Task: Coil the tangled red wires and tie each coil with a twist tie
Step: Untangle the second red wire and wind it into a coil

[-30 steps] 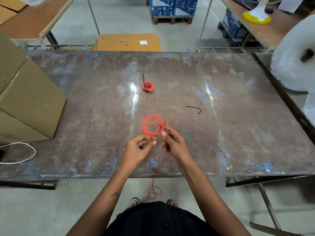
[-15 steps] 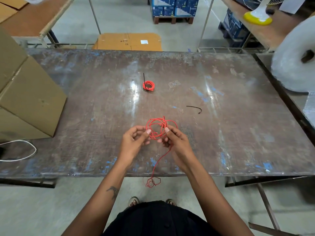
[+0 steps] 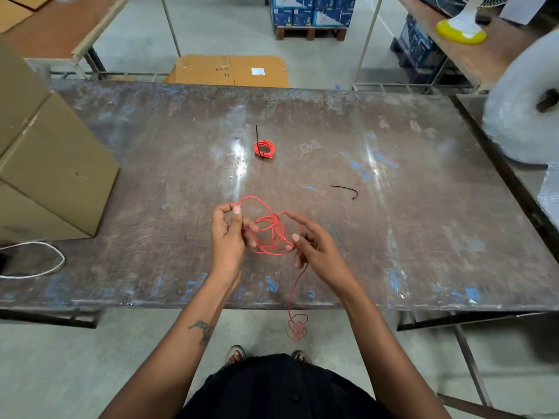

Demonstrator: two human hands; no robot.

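Both hands work above the near half of the worn bench [image 3: 423,237], with a loose red wire [image 3: 272,234] strung between them. The left hand [image 3: 227,240] pinches one loop of it between thumb and forefinger, the loop arching up and over toward the right; how the lower fingers [image 3: 249,229] sit inside the tangle is hard to make out. The right hand [image 3: 314,249] has its fingers curled round the other side of the bundle, the thumb tip pressing the strands, and the wire's tail drops from under this palm, over the bench's front edge, to a small snarl hanging above the floor. Which strands cross which in the middle cannot be told. Farther back on the bench lies a finished red coil [image 3: 265,149] with a black tie standing up from it, and well to its right a loose black twist tie [image 3: 344,191] lies by itself. A cardboard box [image 3: 51,176] at the left is cut off by the edge, as is a white roll [image 3: 520,116] at the right.
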